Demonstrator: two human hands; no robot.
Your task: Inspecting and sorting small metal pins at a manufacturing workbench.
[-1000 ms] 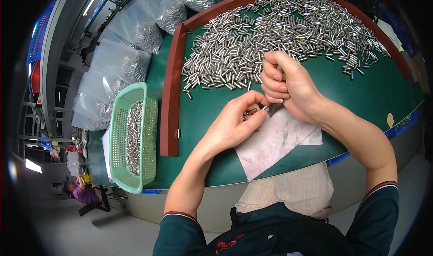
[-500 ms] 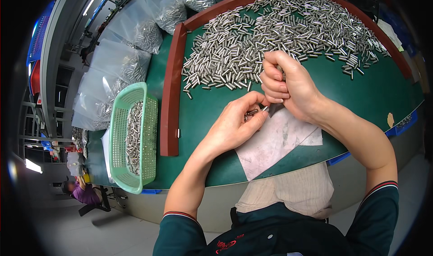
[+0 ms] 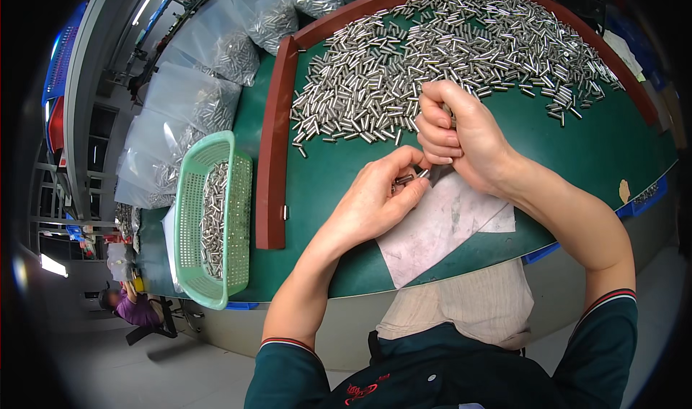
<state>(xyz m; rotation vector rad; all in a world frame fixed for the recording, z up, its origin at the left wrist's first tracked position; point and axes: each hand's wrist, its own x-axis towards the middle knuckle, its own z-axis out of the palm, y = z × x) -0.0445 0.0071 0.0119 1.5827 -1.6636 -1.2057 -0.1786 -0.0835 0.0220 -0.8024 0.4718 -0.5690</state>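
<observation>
Several short shiny metal pins [image 3: 405,179] rest in the curled fingers of my left hand [image 3: 378,196], one with its end poking out by the thumb. Close beside it, a little higher and to the right, my right hand [image 3: 461,135] is closed like a fist; what its fingers hold is hidden. Beneath both hands a stained pale cloth [image 3: 432,229] lies on the green tabletop [image 3: 335,185], its upper part running up under my right hand. Beyond my hands spreads a wide heap of loose metal pins [image 3: 440,56].
Red-brown wooden rails [image 3: 274,142] border the heap. Left of the rail stands a light green plastic basket [image 3: 186,229] with pins inside. Clear plastic bags [image 3: 234,56] filled with pins line the far left side. A person [image 3: 137,308] sits far off at the lower left.
</observation>
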